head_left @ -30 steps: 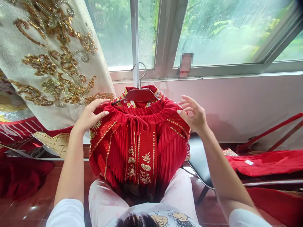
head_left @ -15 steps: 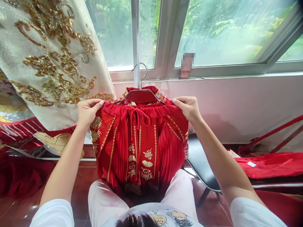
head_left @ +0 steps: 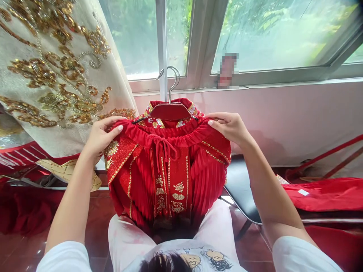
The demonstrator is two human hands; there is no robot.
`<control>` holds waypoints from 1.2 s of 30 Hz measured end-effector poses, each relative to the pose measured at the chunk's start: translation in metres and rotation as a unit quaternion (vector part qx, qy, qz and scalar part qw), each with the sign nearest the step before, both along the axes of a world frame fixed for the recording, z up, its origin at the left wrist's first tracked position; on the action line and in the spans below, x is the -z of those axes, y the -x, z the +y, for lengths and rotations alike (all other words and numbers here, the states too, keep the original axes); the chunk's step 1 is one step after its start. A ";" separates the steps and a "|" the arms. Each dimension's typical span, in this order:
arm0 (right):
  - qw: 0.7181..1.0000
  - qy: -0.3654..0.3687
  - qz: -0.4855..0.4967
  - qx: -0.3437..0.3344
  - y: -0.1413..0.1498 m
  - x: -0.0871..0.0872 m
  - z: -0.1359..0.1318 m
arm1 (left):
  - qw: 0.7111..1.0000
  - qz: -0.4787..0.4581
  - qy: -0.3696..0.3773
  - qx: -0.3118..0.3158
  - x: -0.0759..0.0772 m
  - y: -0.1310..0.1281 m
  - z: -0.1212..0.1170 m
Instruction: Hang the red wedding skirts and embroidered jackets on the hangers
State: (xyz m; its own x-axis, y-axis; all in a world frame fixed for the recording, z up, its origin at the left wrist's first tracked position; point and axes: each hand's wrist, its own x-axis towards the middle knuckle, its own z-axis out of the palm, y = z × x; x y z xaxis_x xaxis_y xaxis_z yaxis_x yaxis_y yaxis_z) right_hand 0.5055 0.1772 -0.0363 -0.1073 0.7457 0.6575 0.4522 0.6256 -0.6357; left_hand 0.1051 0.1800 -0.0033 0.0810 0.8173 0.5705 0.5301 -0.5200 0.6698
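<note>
A red pleated skirt (head_left: 170,170) with gold embroidery and a drawstring bow (head_left: 163,145) hangs in front of me. My left hand (head_left: 103,136) pinches its gathered waistband at the left end, thumb on top. At the right end my right hand (head_left: 228,126) grips the waistband between thumb and fingers. Between them a dark red clip hanger (head_left: 171,111) holds the skirt, its black arms reaching toward both hands. Just behind the waistband shows a red embroidered jacket collar (head_left: 193,109). Metal hooks (head_left: 174,77) hang on a white upright pole (head_left: 163,49).
Cream cloth with gold sequins (head_left: 65,71) drapes at the left. Windows (head_left: 272,37) and a pink wall (head_left: 297,121) stand behind. On the right are a black chair (head_left: 241,189) and red fabric (head_left: 329,192) with a white tag. Dark red cloth (head_left: 25,207) lies lower left.
The waistband's front edge has sagged toward me, opening a gap behind it that shows more of the collar. My hands have shifted slightly outward, still holding both ends. The view has tilted a little.
</note>
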 end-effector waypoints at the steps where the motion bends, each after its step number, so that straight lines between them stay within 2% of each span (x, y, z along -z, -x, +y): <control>1: 0.999 0.004 -0.025 -0.019 -0.003 0.002 -0.005 | 1.000 0.010 0.011 0.007 0.003 0.003 -0.005; 4: 0.997 -0.008 -0.062 -0.043 -0.006 0.010 -0.013 | 0.999 0.046 0.011 0.011 0.010 0.007 -0.012; 6: 0.999 -0.020 -0.037 -0.030 -0.005 0.013 -0.013 | 0.998 0.062 -0.027 -0.014 0.015 0.003 -0.010; 8: 0.999 0.003 -0.002 -0.036 -0.004 0.011 -0.011 | 0.990 0.076 -0.089 -0.076 0.021 -0.007 -0.007; 11: 0.992 0.087 0.000 -0.088 -0.005 0.001 -0.006 | 0.960 0.116 -0.169 -0.190 0.031 -0.023 -0.006; 14: 0.987 0.118 -0.002 -0.108 -0.003 -0.006 -0.002 | 0.940 0.155 -0.192 -0.237 0.043 -0.029 -0.009; 16: 0.997 0.062 0.015 -0.048 -0.001 0.000 -0.005 | 0.932 0.168 -0.202 -0.251 0.053 -0.028 -0.015; 18: 0.995 -0.048 0.026 0.083 -0.003 0.015 -0.016 | 0.920 0.174 -0.231 -0.265 0.066 -0.032 -0.024; 20: 0.965 -0.141 0.020 0.219 -0.012 0.037 -0.037 | 0.907 0.176 -0.276 -0.265 0.082 -0.047 -0.036; 21: 0.950 -0.158 0.013 0.268 -0.019 0.049 -0.050 | 0.901 0.174 -0.303 -0.257 0.091 -0.060 -0.041; 23: 0.936 -0.141 0.008 0.323 -0.039 0.071 -0.079 | 0.897 0.158 -0.365 -0.193 0.109 -0.097 -0.048; 25: 0.924 -0.097 0.012 0.370 -0.066 0.087 -0.108 | 0.908 0.135 -0.390 -0.074 0.123 -0.148 -0.048; 27: 0.898 -0.068 0.021 0.434 -0.100 0.094 -0.139 | 0.923 0.122 -0.359 0.071 0.132 -0.210 -0.046; 29: 0.855 -0.064 0.036 0.513 -0.139 0.095 -0.172 | 0.924 0.126 -0.291 0.213 0.138 -0.279 -0.046; 31: 0.800 -0.083 0.037 0.593 -0.175 0.097 -0.206 | 0.904 0.142 -0.219 0.339 0.140 -0.347 -0.050; 33: 0.753 -0.090 0.030 0.651 -0.206 0.105 -0.235 | 0.867 0.156 -0.156 0.447 0.141 -0.411 -0.058; 34: 0.747 -0.074 0.030 0.660 -0.218 0.113 -0.246 | 0.846 0.159 -0.128 0.493 0.142 -0.440 -0.062; 36: 0.775 0.003 0.037 0.631 -0.235 0.134 -0.261 | 0.810 0.157 -0.075 0.559 0.142 -0.492 -0.073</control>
State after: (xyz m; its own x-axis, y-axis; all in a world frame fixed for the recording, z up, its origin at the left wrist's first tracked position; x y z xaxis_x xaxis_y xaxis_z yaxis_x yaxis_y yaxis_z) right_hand 0.7407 -0.0836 -0.1698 0.7479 0.2284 0.6232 0.6634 -0.2879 -0.6906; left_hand 0.5973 0.1074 -0.1457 0.8839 0.0553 0.4645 -0.1974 -0.8561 0.4777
